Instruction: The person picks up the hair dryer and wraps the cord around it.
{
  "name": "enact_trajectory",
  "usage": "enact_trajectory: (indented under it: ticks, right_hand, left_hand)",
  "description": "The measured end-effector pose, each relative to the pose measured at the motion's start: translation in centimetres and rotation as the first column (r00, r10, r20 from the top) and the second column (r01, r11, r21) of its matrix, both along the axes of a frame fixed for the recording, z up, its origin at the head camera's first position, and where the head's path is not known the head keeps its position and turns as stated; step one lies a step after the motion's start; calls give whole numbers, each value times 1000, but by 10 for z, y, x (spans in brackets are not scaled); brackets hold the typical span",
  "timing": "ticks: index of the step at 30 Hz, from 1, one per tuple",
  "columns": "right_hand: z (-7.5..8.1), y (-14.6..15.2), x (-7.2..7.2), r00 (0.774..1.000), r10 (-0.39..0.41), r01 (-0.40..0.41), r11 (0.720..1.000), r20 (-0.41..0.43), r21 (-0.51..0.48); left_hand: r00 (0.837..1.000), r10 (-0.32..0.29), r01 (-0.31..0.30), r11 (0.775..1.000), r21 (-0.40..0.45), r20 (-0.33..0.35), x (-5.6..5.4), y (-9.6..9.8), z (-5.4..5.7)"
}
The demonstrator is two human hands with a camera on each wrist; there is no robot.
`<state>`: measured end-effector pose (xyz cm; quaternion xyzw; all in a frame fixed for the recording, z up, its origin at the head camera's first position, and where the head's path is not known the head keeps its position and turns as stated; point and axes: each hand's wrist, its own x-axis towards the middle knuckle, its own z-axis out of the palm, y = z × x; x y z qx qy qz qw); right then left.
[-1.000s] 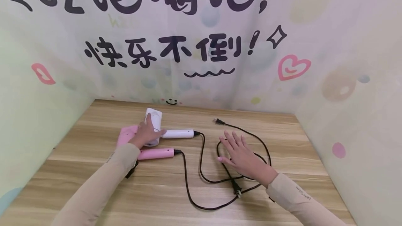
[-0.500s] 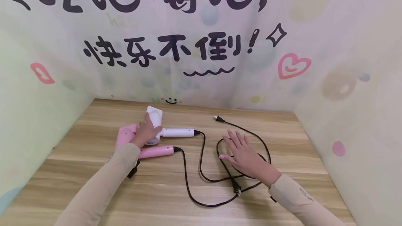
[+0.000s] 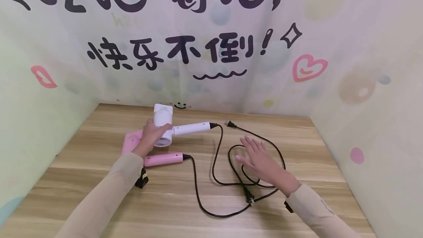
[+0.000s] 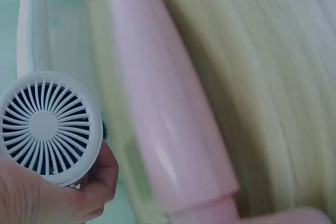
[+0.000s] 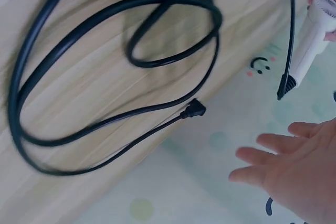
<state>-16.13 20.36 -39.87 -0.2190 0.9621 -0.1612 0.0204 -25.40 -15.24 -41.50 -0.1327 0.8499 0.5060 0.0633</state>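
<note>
My left hand [image 3: 151, 136] grips the body of a white hair dryer [image 3: 163, 118] at the left of the table. The dryer is raised off the wood, its handle extending right to a black cord. In the left wrist view the dryer's round slatted intake [image 4: 44, 125] faces the camera, with the thumb and fingers curled round the body. A pink hair dryer [image 3: 163, 159] lies below it, partly hidden by the left hand and forearm. Above the black cords [image 3: 216, 184], my right hand [image 3: 264, 165] is held with straight, spread fingers and holds nothing.
One plug [image 3: 230, 123] lies near the table's back edge, another [image 3: 248, 195] nearer the front among the looped cords. The wooden table [image 3: 297, 216] meets a printed curtain wall [image 3: 205, 94] behind and at both sides.
My left hand has lifted the white hair dryer off the table, and its handle and cord have risen with it. My right hand has shifted slightly right. The pink dryer stays put.
</note>
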Motion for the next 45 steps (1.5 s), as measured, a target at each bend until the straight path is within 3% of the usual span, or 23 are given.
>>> enact_trajectory:
  ticks: [5, 10, 14, 18, 20, 21, 25, 28, 34, 37, 40, 45]
  right_hand:
    - [8, -4, 1, 989, -30, 59, 978, 145, -201]
    - [15, -15, 3, 956, 5, 120, 904, 292, -410]
    - [22, -23, 3, 942, 108, 118, 779, 318, -615]
    - [31, -24, 7, 920, 228, 115, 617, 317, -778]
    - [34, -21, 10, 916, 233, 146, 566, 327, -811]
    - [35, -19, 10, 915, 228, 161, 553, 334, -817]
    - [36, 0, 9, 921, 197, 170, 574, 337, -801]
    - [33, 20, 6, 905, 256, 141, 575, 341, -806]
    - [25, 56, 1, 843, 404, 145, 467, 356, -872]
    - [26, 68, 0, 835, 407, 172, 446, 370, -878]
    - [30, 75, -1, 834, 345, 234, 487, 432, -841]
    - [40, 75, -5, 822, 129, 369, 621, 555, -692]
  left_hand:
    - [997, -5, -12, 975, 224, 78, 9, 7, 14]
    - [994, -65, 25, 915, 402, 88, 24, 19, 28]
    - [993, -104, 58, 866, 497, 64, 37, 31, 41]
    - [991, -123, 78, 835, 544, 48, 50, 41, 52]
    - [991, -129, 84, 819, 568, 40, 55, 42, 56]
    - [991, -132, 86, 809, 582, 36, 58, 41, 59]
    - [990, -140, 94, 775, 625, 25, 65, 35, 64]
    - [990, -141, 103, 770, 630, 11, 70, 30, 64]
    - [989, -148, 123, 753, 647, -16, 78, 21, 59]
    - [987, -163, 135, 751, 647, -17, 79, 20, 56]
    - [985, -166, 153, 769, 620, -37, 80, 20, 54]
    - [982, -158, 188, 837, 514, -103, 84, 23, 54]
